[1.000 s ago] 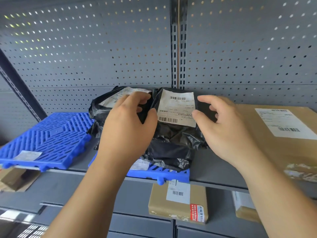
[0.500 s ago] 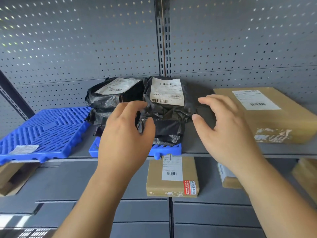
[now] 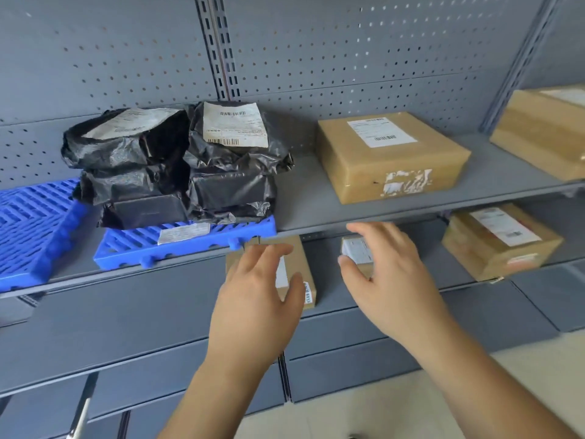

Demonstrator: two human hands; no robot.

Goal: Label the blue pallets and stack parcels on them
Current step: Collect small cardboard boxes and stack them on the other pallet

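Labelled blue pallet (image 3: 243,229) at the shelf's (image 3: 304,198) front edge is stacked with black bagged parcels (image 3: 177,166). The left pallet (image 3: 34,229) looks bare, and a cardboard box (image 3: 391,160) sits off-pallet. Both the left hand (image 3: 256,299) and right hand (image 3: 389,280) hover below, fingers spread, holding nothing.

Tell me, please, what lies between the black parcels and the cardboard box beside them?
Head view: only bare grey shelf separates the black parcels from the cardboard box.

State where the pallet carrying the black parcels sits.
Head view, left of centre on the upper shelf: the loaded pallet lies between a second blue pallet and a brown box.
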